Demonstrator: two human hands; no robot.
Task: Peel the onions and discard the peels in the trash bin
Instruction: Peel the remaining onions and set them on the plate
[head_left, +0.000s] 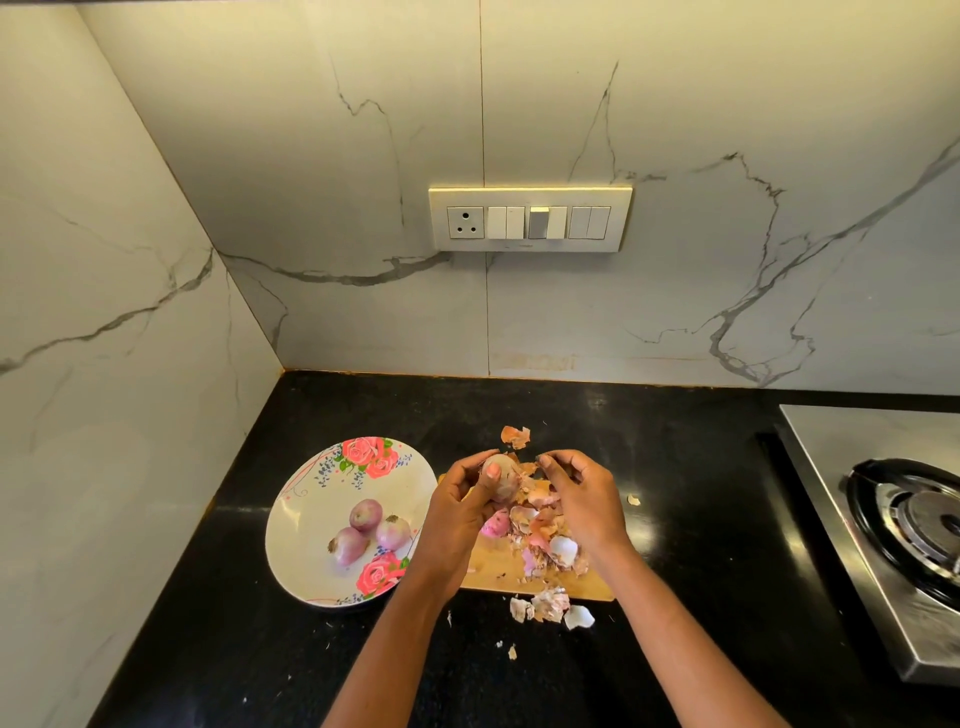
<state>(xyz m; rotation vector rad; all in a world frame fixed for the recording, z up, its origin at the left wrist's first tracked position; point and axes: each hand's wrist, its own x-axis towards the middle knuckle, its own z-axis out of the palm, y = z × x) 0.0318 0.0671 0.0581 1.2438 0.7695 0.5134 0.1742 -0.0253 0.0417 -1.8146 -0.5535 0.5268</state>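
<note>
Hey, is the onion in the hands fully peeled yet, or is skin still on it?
Skin still on: the onion gripped by the left hand looks dull and papery, and the right hand pinches at it.

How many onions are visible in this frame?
4: three peeled onions on the plate, one onion gripped by the left hand. Peels may hide more.

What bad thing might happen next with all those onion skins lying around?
Loose peels already lie off the cutting board on the black counter, so more may scatter and get missed at clean-up. No trash bin is in view, so carrying the pile could drop bits. The onion held in the left hand while the right hand peels could slip out.
</note>
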